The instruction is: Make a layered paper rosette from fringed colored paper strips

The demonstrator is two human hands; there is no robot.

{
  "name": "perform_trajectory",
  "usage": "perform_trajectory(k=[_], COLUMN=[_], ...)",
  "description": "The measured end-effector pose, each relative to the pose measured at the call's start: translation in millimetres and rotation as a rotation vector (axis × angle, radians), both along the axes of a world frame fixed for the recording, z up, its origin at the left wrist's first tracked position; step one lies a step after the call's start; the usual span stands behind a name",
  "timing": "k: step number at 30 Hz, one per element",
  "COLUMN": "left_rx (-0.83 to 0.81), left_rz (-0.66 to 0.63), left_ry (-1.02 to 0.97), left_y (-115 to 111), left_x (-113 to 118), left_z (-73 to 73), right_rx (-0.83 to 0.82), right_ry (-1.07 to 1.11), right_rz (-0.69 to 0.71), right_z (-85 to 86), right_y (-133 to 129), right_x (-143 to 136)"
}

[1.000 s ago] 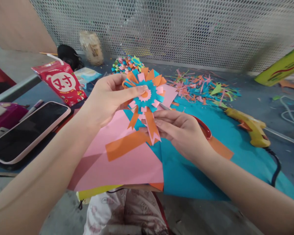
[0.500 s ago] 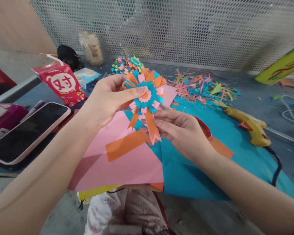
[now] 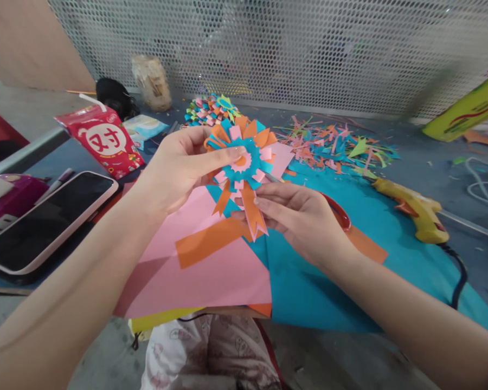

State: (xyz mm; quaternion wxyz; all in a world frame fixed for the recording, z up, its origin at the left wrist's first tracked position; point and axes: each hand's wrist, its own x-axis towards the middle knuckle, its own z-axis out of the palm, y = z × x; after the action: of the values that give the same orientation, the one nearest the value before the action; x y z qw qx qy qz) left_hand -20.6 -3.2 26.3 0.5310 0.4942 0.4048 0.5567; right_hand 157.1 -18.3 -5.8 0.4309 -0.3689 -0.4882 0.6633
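A paper rosette [image 3: 250, 170] in orange, blue and pink is held up over the table, its face toward me. My left hand [image 3: 183, 162] grips its left side, thumb across the centre and fingers behind. My right hand [image 3: 296, 216] pinches one of the two hanging tails, an orange strip backed with pink and notched at the end. Beneath the rosette lie a pink sheet [image 3: 203, 290], a blue sheet [image 3: 321, 292] and an orange paper strip [image 3: 207, 241]. Red-handled scissors [image 3: 341, 214] lie behind my right hand, mostly hidden.
At right lies a yellow glue gun [image 3: 415, 208] with a black cord. Paper scraps [image 3: 333, 143] and several finished rosettes [image 3: 211, 108] are at the back, before a perforated metal panel [image 3: 268, 49]. On the left are a phone [image 3: 51, 219] and a red snack packet [image 3: 106, 141].
Almost nothing differs. Both hands keep the same hold on the rosette; the view has shifted very slightly.
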Motion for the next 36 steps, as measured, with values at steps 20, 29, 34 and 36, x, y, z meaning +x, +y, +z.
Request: perform_trajectory(k=[20,29,34,36], left_rx=[-0.004,0.001,0.012,0.013], left_rz=[-0.033,-0.03,-0.025,-0.024], left_ry=[0.014,0.004,0.012,0.023], left_y=[-0.6,-0.9,-1.5,-1.9], left_x=[-0.3,0.2,0.9,1.1], left_z=[-0.1,0.1,1.0,1.4], right_rx=[-0.027,-0.033,-0.05,-0.033], right_ry=[0.063,0.043,0.041,0.05], right_rz=[0.037,0.062,0.1,0.12], right_z=[1.3,-0.3,-0.8,-1.1], right_y=[1.3,0.8,-0.2,-0.7], right_x=[-1.1,0.4,1.2,1.7])
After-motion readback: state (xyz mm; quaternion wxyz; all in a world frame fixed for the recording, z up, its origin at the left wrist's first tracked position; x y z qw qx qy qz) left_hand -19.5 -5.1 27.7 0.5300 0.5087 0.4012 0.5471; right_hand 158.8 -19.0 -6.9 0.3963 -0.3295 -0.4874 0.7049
